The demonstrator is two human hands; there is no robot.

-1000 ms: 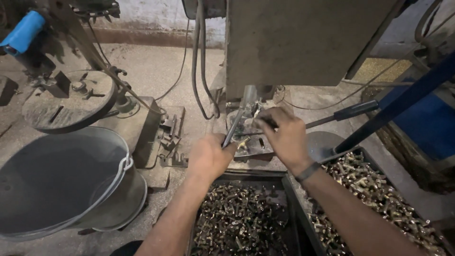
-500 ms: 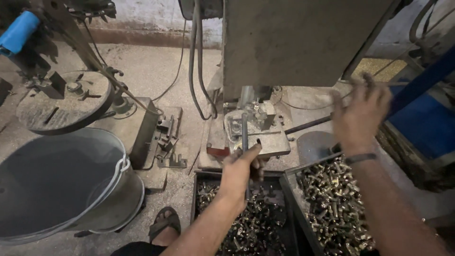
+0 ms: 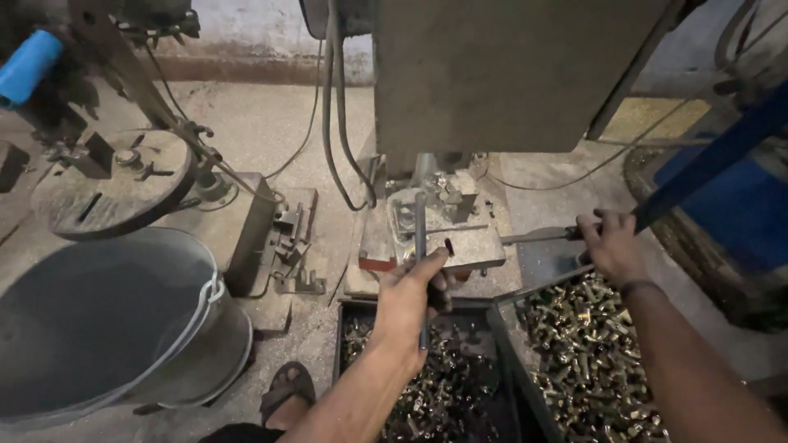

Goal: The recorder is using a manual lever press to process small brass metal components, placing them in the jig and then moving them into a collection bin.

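Left hand [image 3: 408, 302] grips thin rod [image 3: 420, 246] at press block [image 3: 447, 230], right hand [image 3: 611, 244] clasps lever [image 3: 542, 236]; tray [image 3: 502, 328] of parts full, many left.

Left hand [image 3: 408, 299] grips a thin metal rod [image 3: 420, 238] upright before the press fixture [image 3: 447, 226]. Right hand [image 3: 611, 244] holds the machine lever [image 3: 542, 236]. Trays of small metal parts [image 3: 583, 353] sit below.

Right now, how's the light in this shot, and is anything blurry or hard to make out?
Head view: dim, flat light; the bucket interior sits in shadow; left hand and right hand look reasonably sharp; small metal parts in the trays glint but blend together; straight edges bow toward the corners.
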